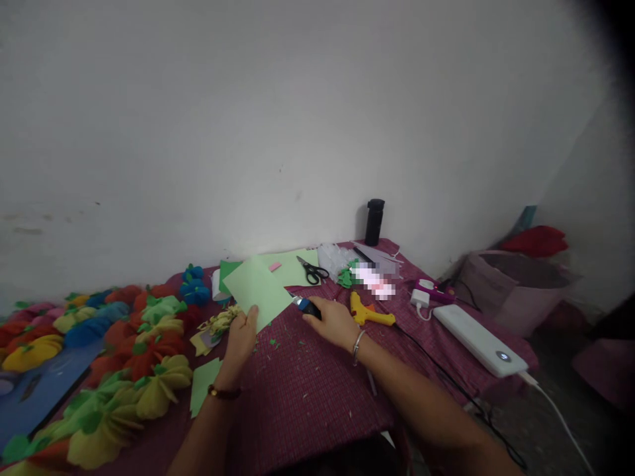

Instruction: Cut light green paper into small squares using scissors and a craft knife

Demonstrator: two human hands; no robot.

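Observation:
A sheet of light green paper point(260, 291) is raised off the table at an angle. My left hand point(242, 336) grips its lower left edge, thumb on top and the other fingers hidden. In my right hand point(335, 322) is a dark blue handheld tool point(309, 307) with a shiny pale tip; its exact kind is unclear. That tip points at the sheet's right corner, and I cannot tell whether they touch. Black-handled scissors point(312, 271) and a pink eraser-like block point(275, 266) lie beyond. Beside my left hand sits a pile of yellowish pieces point(221, 322).
Colourful fabric-like flowers point(153, 350) crowd the left side. A yellow glue gun point(370, 312), white power bank point(479, 340) and purple socket strip point(434, 291) lie right, with trailing cables. A black bottle point(374, 223) stands by the wall. Green scraps dot the purple checked cloth point(307, 396).

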